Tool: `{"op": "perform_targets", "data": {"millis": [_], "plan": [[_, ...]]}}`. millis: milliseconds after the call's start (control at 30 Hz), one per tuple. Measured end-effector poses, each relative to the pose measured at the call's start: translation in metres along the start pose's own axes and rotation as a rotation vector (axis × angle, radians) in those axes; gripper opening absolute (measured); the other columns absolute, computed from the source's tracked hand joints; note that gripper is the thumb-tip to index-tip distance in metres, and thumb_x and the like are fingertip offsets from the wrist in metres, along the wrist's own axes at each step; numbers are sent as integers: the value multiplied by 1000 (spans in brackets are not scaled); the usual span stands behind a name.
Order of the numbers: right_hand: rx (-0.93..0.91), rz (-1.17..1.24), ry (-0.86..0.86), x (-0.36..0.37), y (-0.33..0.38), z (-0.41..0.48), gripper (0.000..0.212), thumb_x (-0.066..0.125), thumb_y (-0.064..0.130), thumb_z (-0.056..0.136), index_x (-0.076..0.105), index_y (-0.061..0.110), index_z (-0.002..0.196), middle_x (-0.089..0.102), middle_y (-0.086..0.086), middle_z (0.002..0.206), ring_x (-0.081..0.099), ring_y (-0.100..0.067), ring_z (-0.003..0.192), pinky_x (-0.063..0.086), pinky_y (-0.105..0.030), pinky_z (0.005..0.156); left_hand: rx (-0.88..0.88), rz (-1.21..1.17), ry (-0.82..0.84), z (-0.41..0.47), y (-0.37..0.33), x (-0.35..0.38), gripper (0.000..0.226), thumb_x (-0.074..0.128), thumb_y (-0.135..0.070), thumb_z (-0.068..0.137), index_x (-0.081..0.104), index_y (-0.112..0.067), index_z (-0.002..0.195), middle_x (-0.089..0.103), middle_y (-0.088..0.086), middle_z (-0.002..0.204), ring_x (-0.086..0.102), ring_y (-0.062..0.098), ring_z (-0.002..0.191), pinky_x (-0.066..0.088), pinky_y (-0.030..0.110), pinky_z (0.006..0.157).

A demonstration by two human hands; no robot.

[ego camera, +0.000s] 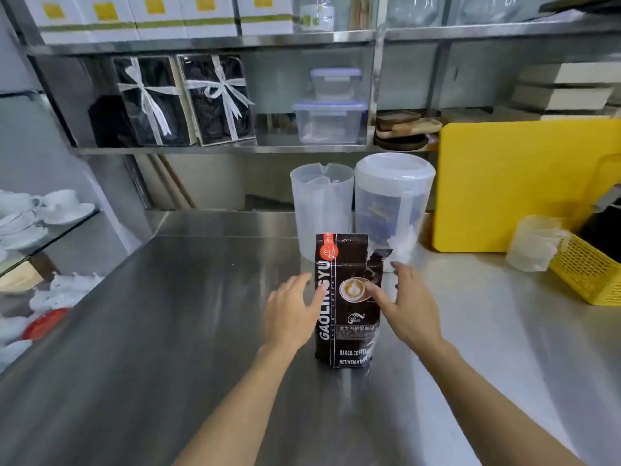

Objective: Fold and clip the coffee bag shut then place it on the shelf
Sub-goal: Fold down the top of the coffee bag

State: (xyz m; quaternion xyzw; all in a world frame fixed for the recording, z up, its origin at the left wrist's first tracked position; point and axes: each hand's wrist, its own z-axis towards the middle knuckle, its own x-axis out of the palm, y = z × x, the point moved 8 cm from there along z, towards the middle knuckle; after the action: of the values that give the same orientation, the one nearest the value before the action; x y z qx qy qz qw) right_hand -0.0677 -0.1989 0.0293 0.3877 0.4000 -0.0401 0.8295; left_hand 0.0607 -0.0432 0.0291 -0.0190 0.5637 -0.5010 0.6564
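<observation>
A dark brown coffee bag (349, 334) with white lettering and an orange tab stands upright on the steel counter (168, 331), its top torn open at the right corner. My left hand (290, 311) is at the bag's left side, fingers spread, fingertips touching its edge. My right hand (405, 304) is at the bag's right side, thumb on its front near the cup picture. Neither hand has closed around the bag. A steel shelf (235, 149) runs along the wall above the counter. No clip can be seen.
Two translucent plastic pitchers (322, 203) (393, 196) stand right behind the bag. A yellow cutting board (517, 183) leans at the right, with a yellow basket (588, 270) and plastic cup (534, 243). On the shelf are ribboned gift boxes (181, 99) and clear containers (331, 119). White cups (50, 206) sit left.
</observation>
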Motion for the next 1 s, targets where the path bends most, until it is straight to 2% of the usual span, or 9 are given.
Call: {"op": "perform_targets", "data": {"millis": [133, 200, 300, 467, 633, 767, 833, 900, 1000], "plan": [[89, 131, 39, 14, -11, 1, 36, 57, 49, 79, 52, 15, 89, 58, -2, 86, 52, -21, 72, 39, -33, 61, -75, -164, -10, 5, 10, 7, 17, 58, -37, 83, 62, -21, 86, 66, -5, 83, 59, 15, 76, 46, 30, 65], [123, 221, 58, 19, -16, 5, 30, 61, 39, 81, 50, 12, 75, 51, 3, 67, 47, -20, 63, 35, -33, 54, -114, -256, 22, 8, 15, 13, 18, 63, -32, 81, 58, -17, 71, 58, -7, 66, 51, 9, 62, 40, 24, 56], [168, 316, 97, 20, -21, 14, 26, 65, 23, 81, 49, 11, 64, 45, 4, 56, 41, -14, 55, 33, -16, 48, -150, -367, 95, 14, 15, 21, 28, 65, -20, 81, 52, -10, 59, 46, -5, 52, 38, 8, 50, 30, 12, 45], [132, 344, 106, 14, -13, 31, 29, 64, 10, 80, 45, 11, 59, 40, 3, 53, 34, -14, 54, 30, -15, 46, -164, -400, 83, 27, 6, 16, 34, 66, -17, 79, 52, 2, 55, 42, 2, 49, 35, 15, 51, 27, 21, 49], [104, 461, -21, -2, -6, 38, 37, 65, 10, 80, 45, 25, 52, 45, 8, 52, 44, -3, 48, 34, -8, 46, -125, -429, -13, 36, -2, 2, 26, 66, -20, 79, 62, 0, 62, 60, 16, 63, 49, 24, 58, 39, 34, 57], [152, 370, 113, 17, -12, 31, 26, 63, 11, 81, 48, 13, 60, 45, 1, 55, 41, -20, 59, 35, -31, 55, -211, -406, 14, 25, 12, 16, 29, 67, -20, 79, 60, 2, 61, 50, 10, 55, 38, 19, 54, 32, 31, 55], [135, 353, 92, 19, -10, 30, 21, 63, 12, 81, 52, 7, 64, 48, -4, 58, 44, -24, 62, 37, -37, 59, -240, -403, -39, 23, 19, 17, 30, 68, -20, 78, 59, 2, 60, 50, 9, 56, 38, 18, 53, 31, 30, 52], [87, 323, 73, 18, -4, 31, 20, 62, 14, 82, 52, 5, 67, 50, -5, 59, 45, -25, 62, 39, -39, 59, -232, -396, -94, 24, 21, 15, 29, 67, -21, 79, 59, -2, 59, 53, 8, 58, 40, 16, 53, 31, 25, 51], [79, 297, 168, 24, -7, 27, 23, 61, 15, 83, 46, 11, 65, 48, -4, 60, 44, -24, 63, 36, -36, 60, -252, -408, 38, 23, 25, 23, 28, 65, -25, 80, 58, -13, 56, 52, -1, 54, 42, 11, 53, 33, 26, 53]]}}
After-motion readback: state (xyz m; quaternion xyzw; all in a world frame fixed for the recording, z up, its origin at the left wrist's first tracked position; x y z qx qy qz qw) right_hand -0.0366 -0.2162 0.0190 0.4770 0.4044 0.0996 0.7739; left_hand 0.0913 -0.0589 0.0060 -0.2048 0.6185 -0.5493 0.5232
